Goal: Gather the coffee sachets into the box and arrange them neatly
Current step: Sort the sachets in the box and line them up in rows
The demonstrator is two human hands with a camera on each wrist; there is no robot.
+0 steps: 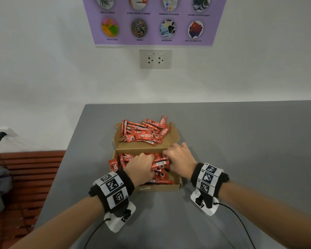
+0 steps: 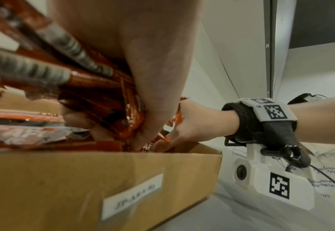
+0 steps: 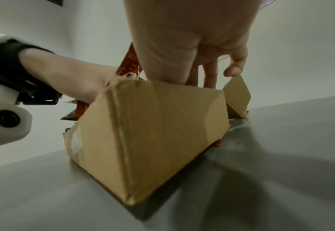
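A grey table (image 1: 241, 141) is bearing an open cardboard box (image 1: 158, 187) with its lid (image 1: 171, 141) lying flat behind. Red sachets (image 1: 144, 133) are lying heaped on the lid, more inside the box. The left hand (image 1: 140, 168) is gripping a bundle (image 1: 160, 163) over the box; the right hand (image 1: 178, 155), just beside, is pinching the bundle's other end.

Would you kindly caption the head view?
Both hands, left hand and right hand, gather coffee sachets in the cardboard box.
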